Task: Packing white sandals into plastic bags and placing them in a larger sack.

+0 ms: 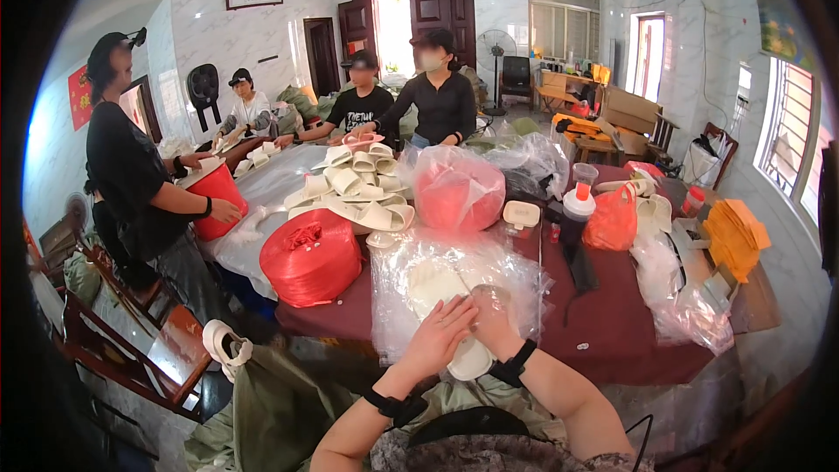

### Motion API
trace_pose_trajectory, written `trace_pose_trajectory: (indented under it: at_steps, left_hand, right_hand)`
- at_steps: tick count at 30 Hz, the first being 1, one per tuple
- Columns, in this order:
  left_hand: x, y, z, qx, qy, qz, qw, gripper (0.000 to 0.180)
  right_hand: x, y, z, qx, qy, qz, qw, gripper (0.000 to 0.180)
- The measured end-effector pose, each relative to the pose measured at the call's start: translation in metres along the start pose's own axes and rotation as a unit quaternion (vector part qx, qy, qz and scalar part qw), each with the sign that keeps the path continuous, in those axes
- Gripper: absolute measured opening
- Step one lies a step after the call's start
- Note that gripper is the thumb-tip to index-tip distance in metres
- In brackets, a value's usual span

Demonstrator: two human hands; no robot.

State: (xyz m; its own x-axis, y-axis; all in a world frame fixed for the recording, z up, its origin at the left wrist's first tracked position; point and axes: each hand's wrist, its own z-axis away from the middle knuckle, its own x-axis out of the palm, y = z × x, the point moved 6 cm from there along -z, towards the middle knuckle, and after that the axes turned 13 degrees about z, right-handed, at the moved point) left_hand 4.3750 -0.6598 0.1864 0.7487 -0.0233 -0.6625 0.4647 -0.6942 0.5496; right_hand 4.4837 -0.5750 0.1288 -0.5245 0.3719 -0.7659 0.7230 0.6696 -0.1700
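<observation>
My left hand lies with its fingers stretched out over a clear plastic bag on the table. Beside it, my right hand is closed on a cream slipper, and clear film covers some of its fingers. The rounded end of this slipper sticks out toward me between my wrists. Another cream shape, seemingly a slipper too, shows pale through the plastic just beyond my left fingers. Its outline is blurred by the shiny film.
A big roll of red plastic twine stands left of the bags. Behind are heaped cream slippers and a red-filled clear bag. To the right are a dark bottle, an orange bag and yellow packets. Several people work around the table.
</observation>
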Motion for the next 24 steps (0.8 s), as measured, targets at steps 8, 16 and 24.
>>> trace_pose_trajectory:
  at_steps: [8, 16, 24]
  left_hand:
    - [0.001, 0.018, 0.001, -0.006, -0.019, 0.088, 0.996, 0.046]
    - [-0.01, 0.027, 0.02, 0.006, -0.05, 0.148, 0.988, 0.047]
    - [-0.031, 0.003, 0.079, -0.175, 0.113, -0.038, 0.977, 0.074]
  right_hand:
    - [-0.01, -0.013, -0.016, 0.018, 0.03, -0.031, 0.999, 0.028]
    - [0.037, 0.025, -0.054, 0.251, -0.128, -0.044, 0.959, 0.04]
    - [-0.032, -0.053, 0.036, 0.013, -0.205, -0.038, 0.978, 0.071]
